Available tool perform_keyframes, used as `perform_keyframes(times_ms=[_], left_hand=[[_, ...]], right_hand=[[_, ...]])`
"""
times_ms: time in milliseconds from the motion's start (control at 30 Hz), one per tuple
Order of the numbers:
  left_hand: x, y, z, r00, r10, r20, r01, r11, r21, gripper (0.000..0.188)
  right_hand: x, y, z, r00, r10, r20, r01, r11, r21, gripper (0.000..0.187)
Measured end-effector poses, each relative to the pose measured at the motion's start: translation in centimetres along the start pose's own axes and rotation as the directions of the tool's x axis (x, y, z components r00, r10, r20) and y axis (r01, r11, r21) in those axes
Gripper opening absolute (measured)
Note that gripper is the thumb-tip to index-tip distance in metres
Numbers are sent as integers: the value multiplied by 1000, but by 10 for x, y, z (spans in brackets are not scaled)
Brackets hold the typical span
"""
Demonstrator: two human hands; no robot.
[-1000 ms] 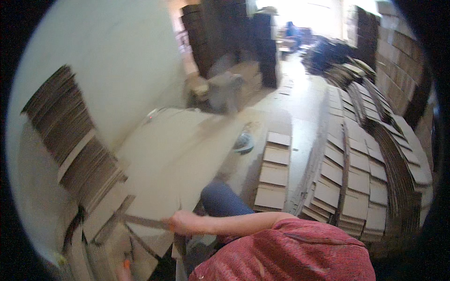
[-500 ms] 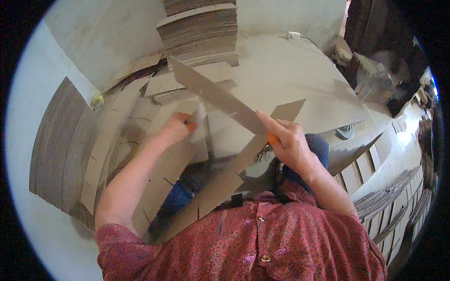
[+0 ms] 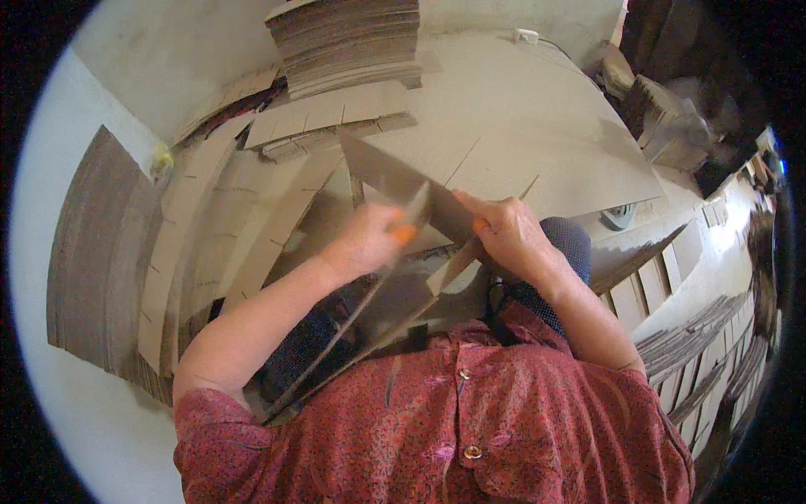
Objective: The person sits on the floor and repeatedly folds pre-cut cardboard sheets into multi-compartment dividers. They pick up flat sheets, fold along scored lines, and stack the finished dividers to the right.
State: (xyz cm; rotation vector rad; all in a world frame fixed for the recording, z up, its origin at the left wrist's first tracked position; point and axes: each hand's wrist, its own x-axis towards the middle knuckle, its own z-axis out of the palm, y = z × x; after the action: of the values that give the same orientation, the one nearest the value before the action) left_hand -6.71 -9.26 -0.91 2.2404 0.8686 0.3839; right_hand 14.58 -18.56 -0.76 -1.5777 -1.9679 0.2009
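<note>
My right hand (image 3: 516, 239) grips crossed strips of brown cardboard. One cardboard strip (image 3: 382, 165) slants up and to the left from its fingers. A second strip (image 3: 452, 270) is turned nearly edge-on and runs down left toward my shirt. My left hand (image 3: 368, 242), blurred by motion, is closed on another slotted cardboard strip (image 3: 417, 202), also seen almost edge-on, whose upper end meets or overlaps the slanting one. Orange coverings show on fingers of the left hand (image 3: 405, 233) and the right. The exact contact between the strips is hidden by blur.
A large cardboard sheet (image 3: 579, 160) spreads out ahead. Slotted strips (image 3: 319, 118) lie in piles at the far left, with a tall stack (image 3: 348, 46) behind. Another stack (image 3: 105, 260) leans by the left wall. More partitioned cardboard (image 3: 642, 302) lies on the right.
My left hand has moved right, toward my right hand, bringing its strip to the crossed ones. The strips have turned more edge-on. My right hand has stayed nearly in place.
</note>
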Motion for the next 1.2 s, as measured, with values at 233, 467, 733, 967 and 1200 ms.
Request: perform_keyframes(times_ms=[233,467,733,967,1200], left_hand=[[-3,-62,-32,931,-8,-365,124,947,295,44],[-23,-132,-59,840,-441,-317,539,603,589,30],[-26,-171,-88,886,-331,-325,463,596,656,31],[-29,-187,-110,847,-255,-467,500,680,536,49],[-4,-173,-131,738,-590,-327,663,722,195,41]], right_hand=[[3,4,-8,996,93,-16,-92,995,28,44],[7,9,4,991,120,58,-118,992,-40,44],[-10,15,5,999,35,-12,-35,999,12,46],[-16,17,3,995,-29,-98,37,996,79,48],[-18,17,-1,982,-142,-127,149,988,49,53]])
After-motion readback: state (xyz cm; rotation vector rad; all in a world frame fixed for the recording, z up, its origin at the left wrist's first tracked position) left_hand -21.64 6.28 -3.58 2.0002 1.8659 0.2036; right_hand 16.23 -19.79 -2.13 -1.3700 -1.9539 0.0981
